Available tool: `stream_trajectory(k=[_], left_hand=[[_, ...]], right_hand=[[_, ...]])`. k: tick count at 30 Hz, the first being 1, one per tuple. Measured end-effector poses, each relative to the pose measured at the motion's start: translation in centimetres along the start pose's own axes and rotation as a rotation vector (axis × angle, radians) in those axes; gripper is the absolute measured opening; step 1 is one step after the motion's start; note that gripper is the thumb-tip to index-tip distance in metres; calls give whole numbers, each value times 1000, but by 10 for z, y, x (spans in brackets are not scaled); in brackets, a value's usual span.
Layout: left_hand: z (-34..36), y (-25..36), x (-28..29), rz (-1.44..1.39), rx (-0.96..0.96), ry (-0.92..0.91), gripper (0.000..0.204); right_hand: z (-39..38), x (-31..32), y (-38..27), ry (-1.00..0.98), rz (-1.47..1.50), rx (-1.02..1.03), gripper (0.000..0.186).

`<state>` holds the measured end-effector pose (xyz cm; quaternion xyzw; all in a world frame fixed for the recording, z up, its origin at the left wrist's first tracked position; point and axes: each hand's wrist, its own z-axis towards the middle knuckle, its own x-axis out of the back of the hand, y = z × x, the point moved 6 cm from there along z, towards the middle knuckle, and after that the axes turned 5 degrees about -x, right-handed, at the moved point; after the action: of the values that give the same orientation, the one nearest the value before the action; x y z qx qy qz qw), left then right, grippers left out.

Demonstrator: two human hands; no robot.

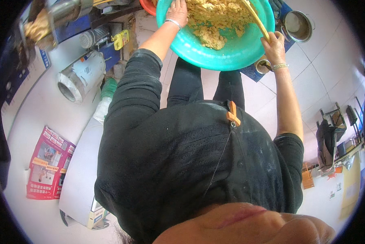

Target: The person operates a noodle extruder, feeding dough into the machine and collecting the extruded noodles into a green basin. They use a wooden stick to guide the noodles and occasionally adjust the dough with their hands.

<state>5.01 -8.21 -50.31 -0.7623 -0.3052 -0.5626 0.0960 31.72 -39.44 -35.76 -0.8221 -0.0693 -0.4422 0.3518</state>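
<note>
A wide green plastic basin (215, 57) is in front of me at the top of the view, its far side cut off. Crumbly yellow dough (213, 34) fills much of it. My left hand (177, 13) lies flat over the basin's left side, fingers stretched out beside the dough, tips at the picture's edge. At the right rim, my right hand (275, 46) is closed around the lower end of a wooden stick (259, 22), which slants up and left over the dough. Where the stick's far end rests is out of view.
At the right, a metal pot (298, 26) and a small round container (263, 66) stand near the basin. A machine with a motor (94, 37), a white metal cylinder (79, 79) and a yellow jug (120, 39) are at the left. A folded chair (326, 140) stands farther right.
</note>
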Motion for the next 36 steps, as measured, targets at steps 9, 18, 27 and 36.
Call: stream_trajectory(k=[9,18,27,36], left_hand=[[36,0,-28,-77,161,-130,50],[6,4,-96,-424,417,-191,39],[-17,191,-40,-452,0,-538,55],[0,0,-36,-430,306,-205,69]], right_hand=[[-6,-52,31,-17,171,-165,31],[0,-53,33,-13,120,-174,38],[4,-58,46,-7,107,-194,39],[-3,-56,33,-21,149,-258,33]])
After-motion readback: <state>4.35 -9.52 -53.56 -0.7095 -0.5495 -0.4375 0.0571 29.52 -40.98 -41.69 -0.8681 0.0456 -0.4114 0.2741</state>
